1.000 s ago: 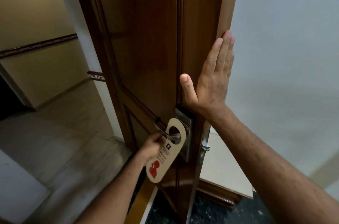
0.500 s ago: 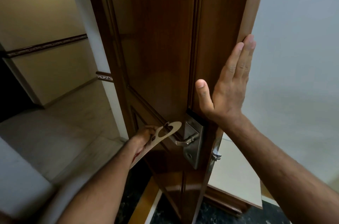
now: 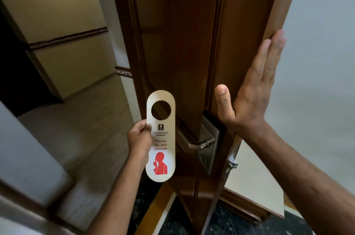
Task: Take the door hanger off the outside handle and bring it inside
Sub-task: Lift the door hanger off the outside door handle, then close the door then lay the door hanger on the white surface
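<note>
A cream door hanger (image 3: pixel 161 138) with a round hole, red "Please do not disturb" text and a red figure is held upright in front of the dark wooden door (image 3: pixel 182 52). My left hand (image 3: pixel 139 138) pinches its left edge below the hole. The hanger is off the metal outside handle (image 3: pixel 201 144), which sticks out to its right on a metal lock plate (image 3: pixel 209 156). My right hand (image 3: pixel 253 88) lies flat and open against the door's edge above the lock plate.
To the left, the doorway opens onto a corridor with a pale tiled floor (image 3: pixel 80 129) and a cream wall with a dark trim band (image 3: pixel 67 38). A grey wall (image 3: pixel 317 61) stands right of the door. Dark speckled floor (image 3: pixel 230 221) lies below.
My left hand has pulled the hanger clear of the outside handle, moved it left and turned it upright with its printed face toward me. My right hand stays flat on the door's edge.
</note>
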`<state>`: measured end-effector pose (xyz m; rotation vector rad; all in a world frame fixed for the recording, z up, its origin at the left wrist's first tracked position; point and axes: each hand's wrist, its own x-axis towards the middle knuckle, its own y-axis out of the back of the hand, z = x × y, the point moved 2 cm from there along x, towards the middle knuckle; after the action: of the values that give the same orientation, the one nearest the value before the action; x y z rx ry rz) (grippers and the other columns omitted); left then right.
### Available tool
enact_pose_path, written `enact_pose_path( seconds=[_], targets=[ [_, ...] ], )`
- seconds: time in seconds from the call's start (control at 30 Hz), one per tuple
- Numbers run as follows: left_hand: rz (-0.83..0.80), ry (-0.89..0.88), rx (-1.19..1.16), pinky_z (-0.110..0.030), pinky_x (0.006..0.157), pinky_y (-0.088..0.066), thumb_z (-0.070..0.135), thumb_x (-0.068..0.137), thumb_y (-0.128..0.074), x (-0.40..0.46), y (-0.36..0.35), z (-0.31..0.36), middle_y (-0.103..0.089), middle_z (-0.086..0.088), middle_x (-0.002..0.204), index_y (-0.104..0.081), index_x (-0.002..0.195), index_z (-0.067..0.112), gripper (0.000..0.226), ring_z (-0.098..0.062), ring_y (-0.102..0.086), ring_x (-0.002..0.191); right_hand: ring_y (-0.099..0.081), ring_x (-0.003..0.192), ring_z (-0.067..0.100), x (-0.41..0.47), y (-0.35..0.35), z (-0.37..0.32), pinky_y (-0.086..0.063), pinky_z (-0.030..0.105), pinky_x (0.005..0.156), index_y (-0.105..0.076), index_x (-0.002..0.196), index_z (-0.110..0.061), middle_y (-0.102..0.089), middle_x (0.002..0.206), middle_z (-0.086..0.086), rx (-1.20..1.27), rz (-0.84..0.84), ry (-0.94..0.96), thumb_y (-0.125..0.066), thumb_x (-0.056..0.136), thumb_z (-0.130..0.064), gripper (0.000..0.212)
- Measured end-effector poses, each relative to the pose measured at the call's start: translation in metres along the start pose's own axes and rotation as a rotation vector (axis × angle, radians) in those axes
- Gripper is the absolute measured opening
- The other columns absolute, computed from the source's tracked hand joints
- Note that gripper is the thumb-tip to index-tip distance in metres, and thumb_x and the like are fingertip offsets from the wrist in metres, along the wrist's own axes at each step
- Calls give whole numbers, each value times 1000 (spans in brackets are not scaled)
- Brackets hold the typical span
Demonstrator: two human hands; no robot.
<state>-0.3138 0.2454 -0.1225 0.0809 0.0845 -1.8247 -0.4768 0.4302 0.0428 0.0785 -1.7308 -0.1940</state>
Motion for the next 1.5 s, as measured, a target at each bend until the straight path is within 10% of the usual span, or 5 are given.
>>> enact_pose_path(
  seconds=[0.63, 0.83, 1.0, 1.23, 1.5],
  targets=[
    [488, -360, -115, -15, 54, -55, 21, 93, -63, -85, 162, 79, -78, 22, 85, -73, 78, 49, 33, -3, -76, 78, -13, 150, 48, -38, -40, -157, -16, 56, 123, -14, 146, 16, -16, 156, 41, 929, -72, -78, -32, 102, -41, 75],
    [636, -344, -50, -28, 61, -62, 31, 93, -69, -111, 224, 80, -78, 21, 88, -71, 88, 42, 12, -7, -77, 83, -28, 148, 15, -108, -97, -160, -33, 52, 118, -17, 156, -22, -29, 163, 3, 825, -529, -370, -30, 100, -51, 64],
    [790, -359, 76, -34, 65, -64, 32, 94, -66, -119, 266, 83, -78, 12, 96, -67, 90, 33, 5, -16, -77, 83, -25, 133, -11, -145, -144, -161, -31, 33, 111, -19, 154, -26, -40, 151, -6, 781, -747, -148, -40, 99, -41, 61],
    [957, -453, 92, -32, 73, -58, 20, 95, -61, -108, 299, 97, -75, 23, 89, -71, 96, 32, 16, -1, -72, 80, -55, 72, 16, -172, -217, -185, -49, 38, 78, -57, 80, -24, -62, 74, -3, 601, -1062, 337, -21, 97, -66, 58],
    [1085, -515, 110, -23, 67, -58, 12, 99, -58, -97, 313, 127, -75, 28, 91, -72, 92, 41, 32, 1, -73, 87, -44, 53, 9, -164, -294, -240, -29, 25, 54, -46, 69, -25, -44, 58, -10, 615, -1197, 670, -44, 87, -71, 49]
  ],
)
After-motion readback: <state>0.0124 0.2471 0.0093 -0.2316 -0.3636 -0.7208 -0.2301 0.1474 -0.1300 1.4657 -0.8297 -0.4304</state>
